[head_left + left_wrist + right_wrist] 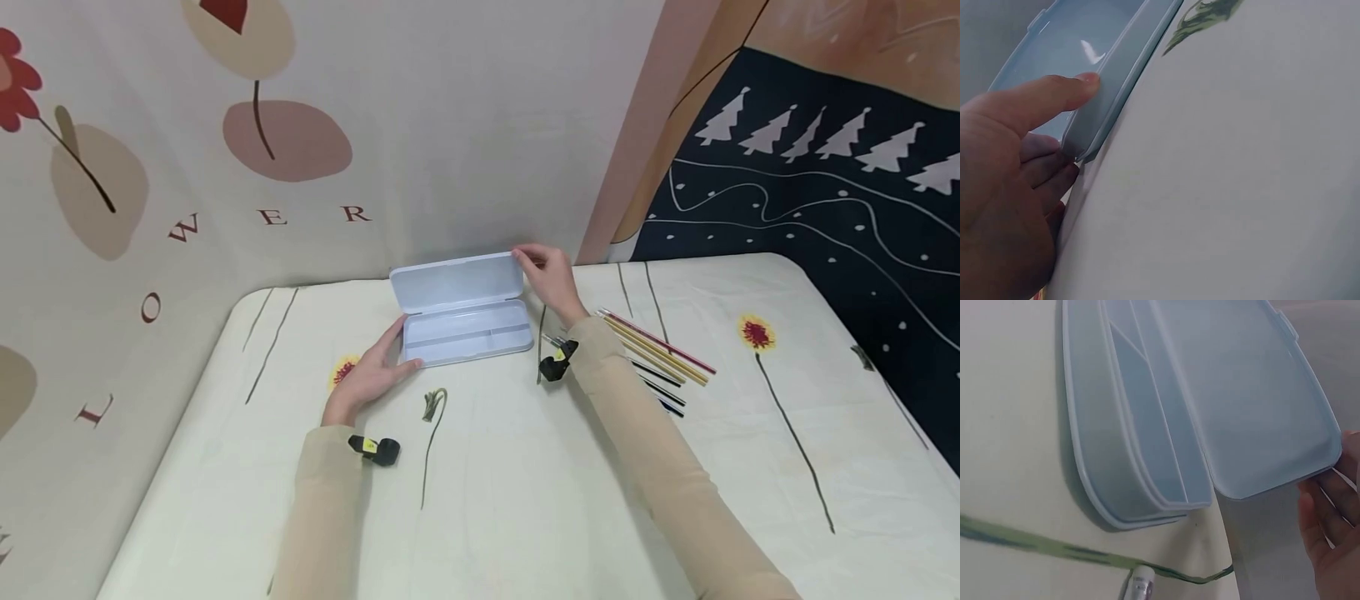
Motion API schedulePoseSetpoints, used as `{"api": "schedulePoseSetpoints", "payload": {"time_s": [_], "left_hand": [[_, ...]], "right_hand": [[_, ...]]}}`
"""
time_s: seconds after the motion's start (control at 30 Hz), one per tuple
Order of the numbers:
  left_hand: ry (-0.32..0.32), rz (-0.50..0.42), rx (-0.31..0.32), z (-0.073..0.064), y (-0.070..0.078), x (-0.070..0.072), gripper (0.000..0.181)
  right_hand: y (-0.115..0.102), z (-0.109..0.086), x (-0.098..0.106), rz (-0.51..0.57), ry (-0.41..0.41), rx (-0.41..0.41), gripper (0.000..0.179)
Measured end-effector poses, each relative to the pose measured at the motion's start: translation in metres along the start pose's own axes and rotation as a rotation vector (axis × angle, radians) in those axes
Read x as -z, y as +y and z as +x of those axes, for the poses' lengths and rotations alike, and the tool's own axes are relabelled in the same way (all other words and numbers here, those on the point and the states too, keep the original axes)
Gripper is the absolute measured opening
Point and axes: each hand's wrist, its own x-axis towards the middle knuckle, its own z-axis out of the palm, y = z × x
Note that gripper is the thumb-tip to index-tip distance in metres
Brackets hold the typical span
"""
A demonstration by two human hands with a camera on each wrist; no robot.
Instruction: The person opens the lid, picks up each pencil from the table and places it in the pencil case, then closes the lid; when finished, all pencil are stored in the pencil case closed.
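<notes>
A pale blue pencil case (pixel 468 342) stands with its lid (pixel 457 283) raised, near the far edge of the bed-like surface. Inside are compartments split by thin dividers (pixel 1159 415), with nothing lying in them. My left hand (pixel 372 375) grips the case's left end; in the left wrist view the thumb (pixel 1063 94) lies over the rim and the fingers are around the outer side. With thumb and fingers, my right hand (pixel 551 279) holds the lid's upper right corner. In the right wrist view, part of that hand (pixel 1338 519) shows behind the lid's edge.
Several pencils, among them a red pencil (pixel 660 342) and a yellow pencil (pixel 652 350), lie to the right, partly under my right forearm. One silvery pencil end (pixel 1141 581) shows near the case. A printed curtain (pixel 465 125) hangs behind the white flower-patterned cloth (pixel 510 500).
</notes>
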Motion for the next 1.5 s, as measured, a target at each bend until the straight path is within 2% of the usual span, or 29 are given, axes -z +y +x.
{"api": "schedulePoseSetpoints", "payload": {"time_s": [0.37, 0.6, 0.8, 1.13, 1.5], "left_hand": [[-0.006, 0.013, -0.044, 0.001, 0.0, 0.003, 0.088], [-0.004, 0.02, -0.037, 0.001, 0.0, 0.003, 0.089], [-0.005, 0.04, -0.011, 0.001, 0.0, 0.003, 0.089], [-0.01, 0.061, -0.034, 0.0, 0.0, 0.006, 0.089], [-0.014, 0.058, -0.054, 0.002, -0.001, 0.005, 0.088]], "right_hand": [[0.005, -0.017, 0.02, 0.004, 0.012, 0.003, 0.028], [0.007, -0.026, 0.036, -0.011, -0.012, -0.003, 0.031], [0.006, -0.037, 0.053, -0.067, -0.014, -0.022, 0.032], [0.001, -0.053, 0.079, -0.09, -0.032, -0.037, 0.032], [0.01, -0.069, 0.11, -0.149, -0.033, -0.041, 0.032]]}}
